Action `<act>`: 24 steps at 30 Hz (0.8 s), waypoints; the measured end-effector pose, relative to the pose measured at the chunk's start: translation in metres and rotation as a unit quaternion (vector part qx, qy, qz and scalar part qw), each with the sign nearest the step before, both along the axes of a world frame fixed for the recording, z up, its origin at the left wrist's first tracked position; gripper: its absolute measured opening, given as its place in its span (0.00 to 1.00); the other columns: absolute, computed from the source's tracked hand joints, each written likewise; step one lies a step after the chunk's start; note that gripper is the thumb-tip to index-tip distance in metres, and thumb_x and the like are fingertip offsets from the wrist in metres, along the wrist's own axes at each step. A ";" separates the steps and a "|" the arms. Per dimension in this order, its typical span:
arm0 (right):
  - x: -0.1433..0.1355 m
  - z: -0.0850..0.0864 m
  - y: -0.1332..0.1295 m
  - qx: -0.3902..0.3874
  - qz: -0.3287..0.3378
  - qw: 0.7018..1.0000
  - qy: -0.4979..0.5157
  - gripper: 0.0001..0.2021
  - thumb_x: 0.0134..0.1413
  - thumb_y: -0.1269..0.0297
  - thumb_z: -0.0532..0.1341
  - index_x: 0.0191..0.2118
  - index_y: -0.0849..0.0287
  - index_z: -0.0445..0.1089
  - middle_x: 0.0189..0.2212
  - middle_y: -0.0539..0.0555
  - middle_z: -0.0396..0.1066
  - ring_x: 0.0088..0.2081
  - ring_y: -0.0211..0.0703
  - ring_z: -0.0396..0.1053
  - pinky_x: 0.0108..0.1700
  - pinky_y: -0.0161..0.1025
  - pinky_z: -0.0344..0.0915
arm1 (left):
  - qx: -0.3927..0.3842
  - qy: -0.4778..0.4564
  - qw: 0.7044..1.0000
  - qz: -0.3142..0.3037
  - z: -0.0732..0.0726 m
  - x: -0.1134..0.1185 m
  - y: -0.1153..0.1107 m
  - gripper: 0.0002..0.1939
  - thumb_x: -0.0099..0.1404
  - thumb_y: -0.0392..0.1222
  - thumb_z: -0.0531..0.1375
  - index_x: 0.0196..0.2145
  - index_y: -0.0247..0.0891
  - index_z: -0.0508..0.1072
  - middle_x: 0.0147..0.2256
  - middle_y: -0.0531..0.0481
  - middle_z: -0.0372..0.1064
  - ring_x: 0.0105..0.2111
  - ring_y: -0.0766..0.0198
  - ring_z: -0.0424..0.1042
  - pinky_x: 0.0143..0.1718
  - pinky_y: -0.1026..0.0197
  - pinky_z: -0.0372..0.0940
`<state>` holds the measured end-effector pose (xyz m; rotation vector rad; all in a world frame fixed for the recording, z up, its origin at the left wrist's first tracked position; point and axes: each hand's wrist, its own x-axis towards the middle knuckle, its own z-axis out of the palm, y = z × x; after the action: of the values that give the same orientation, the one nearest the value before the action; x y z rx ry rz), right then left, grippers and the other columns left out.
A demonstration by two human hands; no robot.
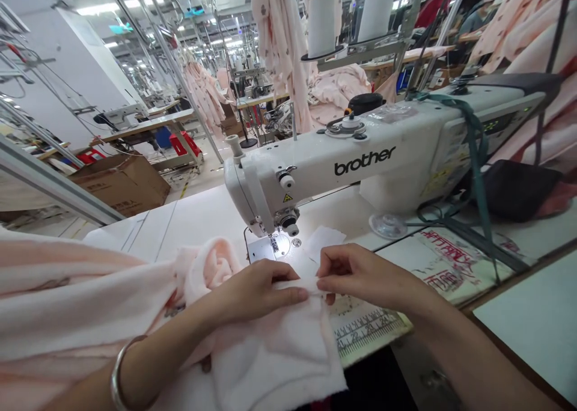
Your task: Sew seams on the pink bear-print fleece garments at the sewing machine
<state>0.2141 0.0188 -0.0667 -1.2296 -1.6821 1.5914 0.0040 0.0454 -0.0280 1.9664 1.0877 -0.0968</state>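
Pale pink fleece fabric (279, 351) lies over the front left of the sewing table and hangs over its front edge. My left hand (265, 288), with a bangle on the wrist, pinches its upper edge between thumb and fingers. Close beside it, my right hand (340, 273) pinches the same edge at the fabric's right corner. Both hands are just in front of the white brother sewing machine (315, 164), whose lit needle area (277, 243) is behind my left hand. A small white scrap (327, 240) lies behind my right hand.
A printed ruler (367, 333) runs along the table's front edge. A clear bobbin dish (387, 225), green straps (478, 158) and a dark pouch (516, 188) are at the right. Thread cones (322, 23) stand behind the machine. A cardboard box (121, 182) is on the floor at left.
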 end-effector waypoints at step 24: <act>-0.002 0.022 -0.032 0.100 0.014 0.979 -0.174 0.04 0.53 0.63 0.58 0.31 0.54 0.68 0.26 0.45 0.67 0.31 0.37 0.64 0.31 0.33 0.54 | 0.080 -0.094 0.984 0.127 -0.004 0.006 -0.044 0.07 0.58 0.42 0.59 0.29 0.37 0.74 0.29 0.54 0.72 0.31 0.64 0.68 0.33 0.65 0.59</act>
<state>0.2123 -0.0137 -0.0443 -1.4453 -2.0265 1.2353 0.0100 0.0011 -0.0317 1.9139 1.2397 0.3169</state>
